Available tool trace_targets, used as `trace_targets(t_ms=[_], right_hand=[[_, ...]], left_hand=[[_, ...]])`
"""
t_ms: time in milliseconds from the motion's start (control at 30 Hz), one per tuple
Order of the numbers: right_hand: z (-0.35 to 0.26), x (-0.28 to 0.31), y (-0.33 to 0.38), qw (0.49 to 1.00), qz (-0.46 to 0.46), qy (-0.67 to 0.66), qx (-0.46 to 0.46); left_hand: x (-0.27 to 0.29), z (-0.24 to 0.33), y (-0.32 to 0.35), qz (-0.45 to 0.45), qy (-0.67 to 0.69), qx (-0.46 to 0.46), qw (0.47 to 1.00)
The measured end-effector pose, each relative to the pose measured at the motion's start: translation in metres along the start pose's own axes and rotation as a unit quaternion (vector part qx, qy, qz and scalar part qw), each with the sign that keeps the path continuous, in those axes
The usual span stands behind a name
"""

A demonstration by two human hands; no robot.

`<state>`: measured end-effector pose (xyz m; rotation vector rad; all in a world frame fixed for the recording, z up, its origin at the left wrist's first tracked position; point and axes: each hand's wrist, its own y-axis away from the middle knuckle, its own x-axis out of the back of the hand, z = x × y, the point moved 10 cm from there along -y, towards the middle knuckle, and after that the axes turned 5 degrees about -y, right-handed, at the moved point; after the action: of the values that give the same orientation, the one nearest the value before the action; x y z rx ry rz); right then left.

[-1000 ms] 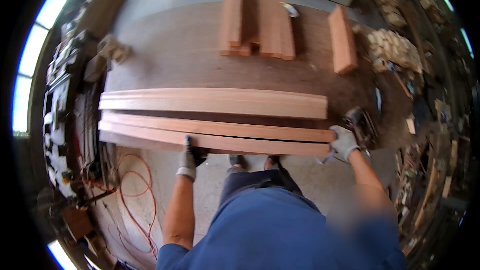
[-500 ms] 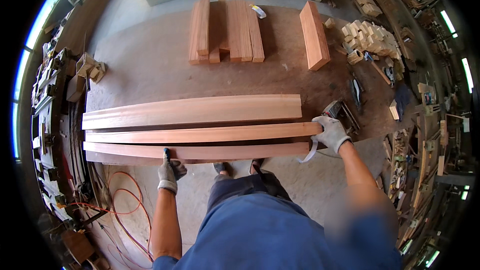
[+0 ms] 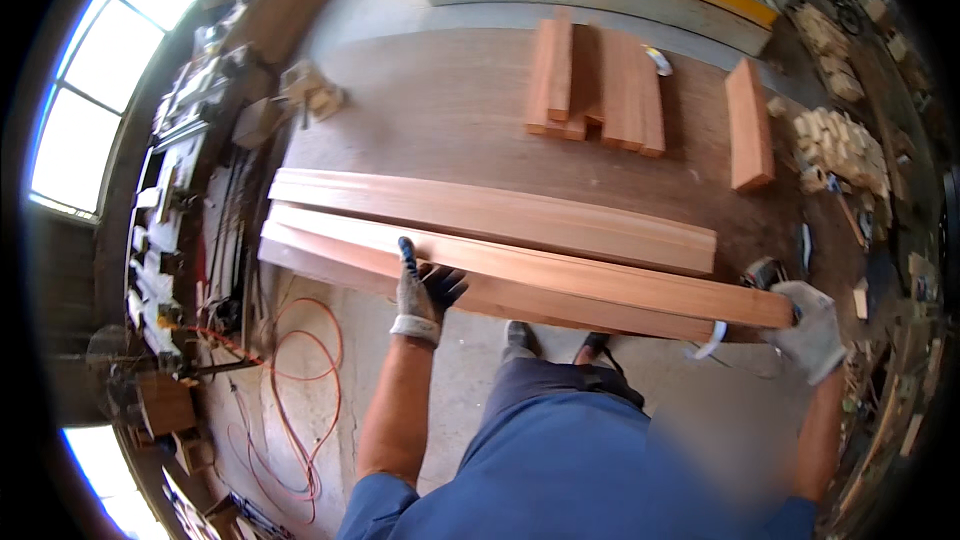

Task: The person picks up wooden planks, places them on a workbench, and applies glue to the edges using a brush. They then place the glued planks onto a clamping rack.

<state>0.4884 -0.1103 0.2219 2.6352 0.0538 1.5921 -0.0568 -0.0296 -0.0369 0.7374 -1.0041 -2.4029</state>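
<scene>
Three long reddish wooden boards lie side by side along the bench's near edge. My gloved right hand (image 3: 810, 328) grips the right end of the middle board (image 3: 600, 281), which extends beyond the others and partly covers the near board (image 3: 600, 316). My gloved left hand (image 3: 425, 290) is at the middle board's near side, left of its midpoint. Its thumb lies against the board and its dark-tipped fingers are spread apart over the near board. Beyond sits the far board (image 3: 500, 212). A pale curled strip (image 3: 709, 342) hangs at the near board's right end.
Reddish wood blocks (image 3: 625, 90) are grouped on the far bench (image 3: 430, 90), with one upright block (image 3: 750, 130) to their right. Pale wood pieces (image 3: 840, 150) are piled at far right. A power tool (image 3: 765, 272) sits beyond my right hand. An orange hose (image 3: 335, 380) coils on the floor.
The view has swung left. My right hand has drawn the middle board's end rightward and nearer, past the near board's end. My left hand has moved from the near board to the middle one.
</scene>
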Motion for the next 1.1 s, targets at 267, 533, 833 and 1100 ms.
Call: trace_targets(t_ms=[267, 533, 833, 1100], right_hand=[[0.011, -0.016, 0.039, 0.997, 0.071, 0.012, -0.035], [0.059, -0.088, 0.093, 0.995, -0.007, 0.048, -0.085], [0.091, -0.164, 0.145, 0.989, -0.020, -0.025, -0.147], [0.125, -0.156, 0.167, 0.995, -0.007, 0.045, -0.092]], left_hand=[[-0.004, 0.017, -0.001, -0.110, 0.144, -0.043, 0.982], [-0.065, 0.060, 0.075, -0.301, 0.248, -0.201, 0.899], [-0.079, 0.057, 0.081, -0.371, 0.239, -0.144, 0.886], [-0.081, 0.045, 0.084, -0.385, 0.270, -0.134, 0.872]])
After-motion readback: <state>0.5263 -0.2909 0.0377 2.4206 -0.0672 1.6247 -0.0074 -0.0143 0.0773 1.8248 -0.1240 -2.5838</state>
